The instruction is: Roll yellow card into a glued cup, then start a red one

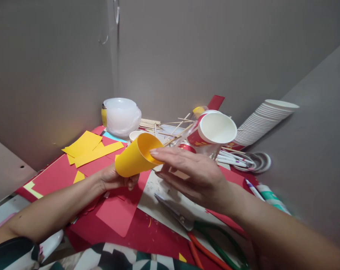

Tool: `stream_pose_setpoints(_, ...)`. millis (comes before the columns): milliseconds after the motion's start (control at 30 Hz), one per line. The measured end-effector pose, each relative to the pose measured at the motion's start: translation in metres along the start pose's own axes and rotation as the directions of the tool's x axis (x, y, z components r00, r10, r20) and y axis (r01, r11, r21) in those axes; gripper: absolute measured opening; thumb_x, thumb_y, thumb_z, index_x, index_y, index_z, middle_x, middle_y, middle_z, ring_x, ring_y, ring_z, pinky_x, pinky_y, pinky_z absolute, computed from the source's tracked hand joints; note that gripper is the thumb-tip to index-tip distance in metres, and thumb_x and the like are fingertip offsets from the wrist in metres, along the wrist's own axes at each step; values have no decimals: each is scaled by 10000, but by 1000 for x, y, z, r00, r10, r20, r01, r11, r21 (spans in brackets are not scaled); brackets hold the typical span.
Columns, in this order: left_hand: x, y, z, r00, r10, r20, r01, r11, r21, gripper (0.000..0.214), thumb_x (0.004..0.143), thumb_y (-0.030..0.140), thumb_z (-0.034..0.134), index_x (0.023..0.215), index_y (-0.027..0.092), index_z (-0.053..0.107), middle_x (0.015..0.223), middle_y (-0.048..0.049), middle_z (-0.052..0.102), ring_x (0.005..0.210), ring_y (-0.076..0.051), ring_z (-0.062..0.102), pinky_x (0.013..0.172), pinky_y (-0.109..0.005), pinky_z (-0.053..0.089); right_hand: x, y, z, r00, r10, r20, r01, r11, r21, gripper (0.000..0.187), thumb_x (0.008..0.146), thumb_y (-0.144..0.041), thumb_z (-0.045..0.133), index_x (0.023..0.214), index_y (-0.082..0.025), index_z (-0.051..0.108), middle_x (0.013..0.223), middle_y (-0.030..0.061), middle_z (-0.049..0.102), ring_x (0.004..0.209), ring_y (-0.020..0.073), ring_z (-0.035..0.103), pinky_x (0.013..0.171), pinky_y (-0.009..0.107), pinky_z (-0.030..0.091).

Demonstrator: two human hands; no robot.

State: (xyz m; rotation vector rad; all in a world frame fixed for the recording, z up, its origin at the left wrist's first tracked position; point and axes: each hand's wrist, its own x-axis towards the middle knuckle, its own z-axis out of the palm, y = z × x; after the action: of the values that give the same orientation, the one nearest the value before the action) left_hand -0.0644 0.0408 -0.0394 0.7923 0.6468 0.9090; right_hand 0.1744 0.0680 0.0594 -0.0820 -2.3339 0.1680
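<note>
A yellow paper cup (132, 159), yellow inside too, is tilted with its mouth toward the right. My left hand (116, 180) is closed around its lower end from beneath, partly hidden by it. At the mouth, my right hand (195, 172) has its fingers stretched out, one fingertip touching the inside of the rim and another finger lower, apart from it. Below the right hand lie large scissors (183, 221) with green and orange handles, blades parted. Yellow paper pieces (88, 148) and red paper sheets (116, 213) spread on the left.
Red-and-white paper cups (217, 128) lie behind my right hand, beside thin wooden sticks (177, 129). A tall stack of white cups (265, 122) leans on the right wall. White plastic tubs (120, 116) stand in the back corner. Tape rolls (261, 162) and markers (235, 159) lie right.
</note>
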Motion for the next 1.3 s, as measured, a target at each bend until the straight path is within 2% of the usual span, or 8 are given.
stream_pose_setpoints(167, -4, -5, 3, 995, -86, 47, 89, 994, -65, 303, 689, 385, 774, 705, 117, 633, 539, -6, 555, 428, -104, 476, 426, -236, 435, 2, 15, 0, 1000, -29, 3, 29, 996, 87, 288, 877, -108, 645, 1161, -156, 665, 1131, 154, 754, 1087, 173, 713, 889, 276, 609)
stream_pose_setpoints(367, -7, -8, 7, 982, -165, 90, 178, 970, -164, 270, 703, 350, 725, 649, 104, 626, 521, -19, 540, 432, -110, 470, 424, -240, 425, 5, 24, -5, 990, -81, 115, 54, 973, 223, 309, 885, -148, 653, 1190, -192, 642, 1098, 111, 767, 1013, 155, 732, 876, 272, 598)
stream_pose_setpoints(500, -7, -12, 7, 976, -178, 128, 199, 964, -177, 243, 708, 329, 701, 642, 110, 618, 526, -19, 538, 430, -117, 478, 423, -240, 410, 6, 24, -4, 985, -89, 149, 51, 969, 242, 192, 892, -136, 659, 1084, -141, 664, 975, 117, 780, 918, 150, 744, 812, 244, 599)
stream_pose_setpoints(667, -8, -15, 4, 972, -166, 166, 195, 964, -181, 253, 740, 345, 684, 705, 100, 631, 544, -21, 543, 462, -128, 515, 442, -235, 404, 6, 23, -3, 988, -79, 136, 47, 973, 226, 121, 888, -129, 664, 1007, -151, 662, 874, 73, 774, 774, 111, 723, 707, 186, 563)
stream_pose_setpoints(867, -8, -13, 6, 971, -150, 189, 187, 963, -195, 268, 709, 356, 734, 739, 100, 659, 562, -19, 583, 465, -132, 550, 465, -236, 438, 7, 24, 3, 999, -38, 24, 33, 984, 174, 73, 890, -139, 658, 944, -188, 666, 716, -6, 734, 586, 64, 641, 572, 147, 491)
stream_pose_setpoints(1000, -9, -12, 10, 968, -174, 182, 212, 952, -219, 237, 700, 335, 718, 712, 105, 662, 549, -15, 576, 452, -134, 549, 457, -236, 440, 5, 26, 4, 999, -45, 27, 38, 972, 233, 152, 890, -160, 665, 1036, -199, 661, 802, 10, 758, 640, 73, 670, 586, 147, 505)
stream_pose_setpoints(1100, -10, -12, 13, 965, -176, 195, 219, 950, -224, 235, 700, 331, 700, 683, 102, 654, 539, -21, 569, 444, -132, 538, 449, -237, 434, 5, 26, 2, 992, -50, 113, 19, 965, 261, 220, 878, -174, 686, 1094, -197, 657, 895, 46, 767, 760, 109, 710, 679, 179, 545)
stream_pose_setpoints(1300, -11, -11, 15, 963, -157, 217, 206, 952, -227, 224, 715, 315, 700, 696, 95, 664, 552, -26, 591, 453, -132, 561, 459, -234, 457, 8, 20, 1, 983, -57, 176, 5, 961, 277, 57, 902, -123, 640, 912, -157, 685, 751, 33, 735, 638, 84, 651, 612, 163, 494)
